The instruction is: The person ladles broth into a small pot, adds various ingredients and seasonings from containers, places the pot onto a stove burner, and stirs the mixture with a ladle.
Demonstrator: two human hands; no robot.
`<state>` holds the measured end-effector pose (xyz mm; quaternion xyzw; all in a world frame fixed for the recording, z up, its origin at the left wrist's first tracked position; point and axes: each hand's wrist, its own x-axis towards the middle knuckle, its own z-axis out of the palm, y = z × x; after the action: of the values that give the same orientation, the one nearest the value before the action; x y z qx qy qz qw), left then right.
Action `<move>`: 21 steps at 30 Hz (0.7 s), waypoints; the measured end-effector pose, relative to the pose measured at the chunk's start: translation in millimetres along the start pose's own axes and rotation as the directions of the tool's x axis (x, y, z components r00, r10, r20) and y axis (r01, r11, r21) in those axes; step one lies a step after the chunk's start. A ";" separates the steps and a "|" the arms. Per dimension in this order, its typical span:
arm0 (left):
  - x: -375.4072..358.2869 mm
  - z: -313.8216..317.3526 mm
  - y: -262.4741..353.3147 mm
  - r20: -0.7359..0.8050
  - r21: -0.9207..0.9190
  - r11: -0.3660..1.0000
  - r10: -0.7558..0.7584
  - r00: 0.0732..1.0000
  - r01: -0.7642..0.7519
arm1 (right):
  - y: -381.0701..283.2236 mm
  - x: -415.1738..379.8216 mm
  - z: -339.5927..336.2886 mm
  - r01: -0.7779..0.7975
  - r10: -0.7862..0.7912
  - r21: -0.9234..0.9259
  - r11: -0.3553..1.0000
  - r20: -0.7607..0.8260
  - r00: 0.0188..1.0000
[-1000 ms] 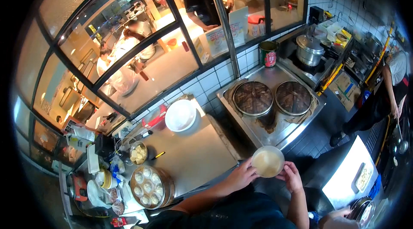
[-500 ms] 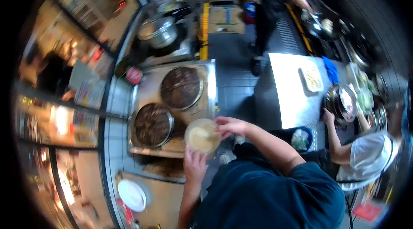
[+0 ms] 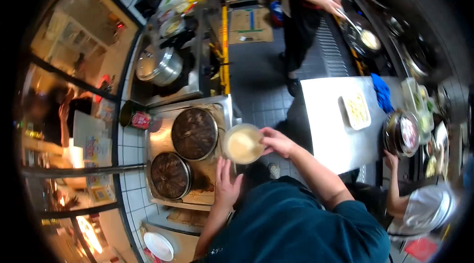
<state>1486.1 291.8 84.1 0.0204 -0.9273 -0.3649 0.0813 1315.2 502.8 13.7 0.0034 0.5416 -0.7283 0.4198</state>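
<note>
My right hand grips the right side of a round bowl that holds a pale, cream-coloured mixture. Its fingers close at the rim, over a short light piece at the bowl's edge. Just below and left of the bowl is my left hand, with its fingers stretched out and nothing in them. Beyond that hand, on a steel-edged worktop, sit two round pans with dark brown contents: the farther pan and the nearer pan.
A lidded steel pot stands on the stove at the upper left. To the right, a white tray rests on a steel table. One person works at a wok; another holds a pot. A white plate lies lower left.
My left hand has come off the bowl and opened. The bowl, in my right hand, has shifted up and slightly right in view. The camera view has also shifted.
</note>
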 end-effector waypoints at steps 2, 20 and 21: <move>14.8 3.8 -10.1 0.036 -0.046 0.999 -0.021 0.999 0.023 | -20.4 13.1 -18.7 -0.007 0.009 0.030 1.000 -0.076 0.997; 353.1 -10.3 -81.5 0.109 -0.328 0.945 0.030 0.994 0.007 | -245.4 404.4 -133.9 0.204 -0.098 0.175 0.963 -0.479 0.872; 370.6 -15.1 -79.8 0.123 -0.398 0.916 0.005 0.992 0.045 | -254.4 427.2 -142.0 0.217 -0.108 0.179 0.960 -0.478 0.872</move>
<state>1121.4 187.2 91.0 -0.0093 -0.8361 -0.5480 0.0237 818.3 371.1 -41.3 0.1792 0.5374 -0.7962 0.2122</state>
